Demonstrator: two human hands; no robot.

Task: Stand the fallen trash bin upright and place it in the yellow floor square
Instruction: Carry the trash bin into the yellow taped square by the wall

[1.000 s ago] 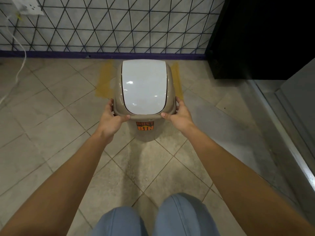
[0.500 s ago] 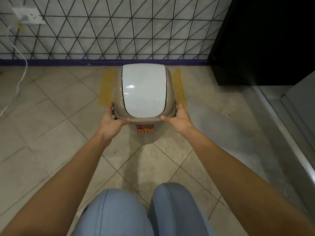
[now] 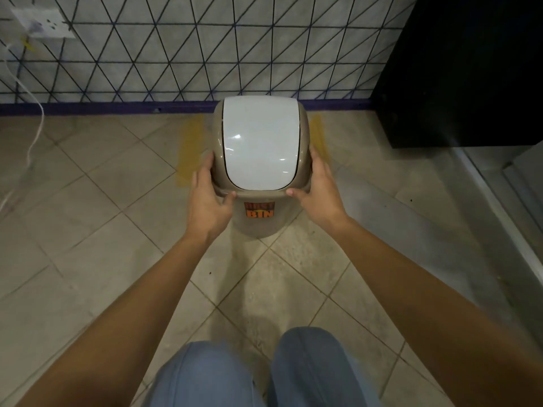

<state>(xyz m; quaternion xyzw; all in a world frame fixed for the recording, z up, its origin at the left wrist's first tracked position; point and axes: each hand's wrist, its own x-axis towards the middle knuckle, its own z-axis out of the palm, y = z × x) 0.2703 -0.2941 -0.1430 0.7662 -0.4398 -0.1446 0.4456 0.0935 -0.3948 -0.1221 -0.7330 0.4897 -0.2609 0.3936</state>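
The trash bin (image 3: pixel 258 221) is a tan plastic bin with a white swing lid and an orange "BIN" sticker on its front. It stands upright on the tiled floor, between the two visible sides of the yellow floor square (image 3: pixel 191 148). My left hand (image 3: pixel 207 198) grips the lid rim on the left side. On the opposite side my right hand (image 3: pixel 318 195) holds the rim. The bin hides the middle and the back of the yellow square. Whether its base touches the floor I cannot tell.
A triangle-patterned tiled wall (image 3: pixel 205 48) with a purple skirting runs just behind the bin. A black cabinet (image 3: pixel 464 69) stands at the right, with a metal floor rail (image 3: pixel 499 218) below it. A white cable (image 3: pixel 32 133) hangs from a wall socket (image 3: pixel 44 23) at left. My knees (image 3: pixel 258 374) are at the bottom.
The bin, held in both hands, has moved away from me toward the wall, further between the yellow marks. My view has tilted up.
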